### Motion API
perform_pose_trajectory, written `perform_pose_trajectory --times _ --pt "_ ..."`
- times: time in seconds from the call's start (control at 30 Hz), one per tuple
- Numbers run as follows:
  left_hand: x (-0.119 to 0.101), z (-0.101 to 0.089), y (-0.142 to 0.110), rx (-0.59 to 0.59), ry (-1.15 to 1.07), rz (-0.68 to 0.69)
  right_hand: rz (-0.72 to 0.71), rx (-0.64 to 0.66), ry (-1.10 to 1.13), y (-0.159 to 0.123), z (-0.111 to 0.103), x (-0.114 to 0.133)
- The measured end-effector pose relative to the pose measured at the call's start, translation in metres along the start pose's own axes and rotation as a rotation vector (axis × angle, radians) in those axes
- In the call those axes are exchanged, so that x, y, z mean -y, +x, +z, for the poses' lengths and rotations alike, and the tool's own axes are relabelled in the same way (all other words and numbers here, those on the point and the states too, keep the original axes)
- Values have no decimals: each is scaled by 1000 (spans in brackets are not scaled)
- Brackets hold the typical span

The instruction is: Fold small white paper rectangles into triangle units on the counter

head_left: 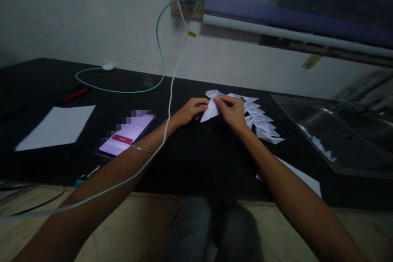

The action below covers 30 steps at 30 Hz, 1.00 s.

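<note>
Between my two hands, just above the black counter, is a folded piece of white paper [211, 111] with a pointed lower corner. My left hand [193, 110] pinches its left side. The thumb and fingers of my right hand [231, 110] close on its upper right edge. Right behind and beside my right hand lie several folded paper pieces [260, 119], white and pointed, in an overlapping row. Part of that row is hidden by my hands.
A lit phone [127, 134] and a white paper sheet [58, 127] lie to the left. More paper [302, 176] sits under my right forearm. The metal sink [344, 135] is at right. A white cable [170, 106] hangs from the wall socket [196, 4] across my left arm.
</note>
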<state>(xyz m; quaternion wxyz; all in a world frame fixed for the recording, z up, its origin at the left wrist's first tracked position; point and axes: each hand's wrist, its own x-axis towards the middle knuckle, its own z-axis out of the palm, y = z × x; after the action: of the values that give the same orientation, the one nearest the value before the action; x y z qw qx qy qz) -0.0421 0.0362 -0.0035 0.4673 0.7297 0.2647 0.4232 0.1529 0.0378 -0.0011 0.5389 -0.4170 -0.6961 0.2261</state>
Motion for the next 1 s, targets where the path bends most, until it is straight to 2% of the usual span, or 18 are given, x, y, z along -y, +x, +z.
perform_pose_trajectory --times 0.07,0.17,0.43,1.0 --pt "0 1 1 25 -18 0 13 -1 25 -1 1 2" --pt "2 3 2 -7 -32 20 20 -16 52 -2 2 3" --pt "1 11 1 -33 74 21 25 -96 62 0 3 -3" --pt "16 32 10 11 -73 8 18 -196 79 -4 8 1"
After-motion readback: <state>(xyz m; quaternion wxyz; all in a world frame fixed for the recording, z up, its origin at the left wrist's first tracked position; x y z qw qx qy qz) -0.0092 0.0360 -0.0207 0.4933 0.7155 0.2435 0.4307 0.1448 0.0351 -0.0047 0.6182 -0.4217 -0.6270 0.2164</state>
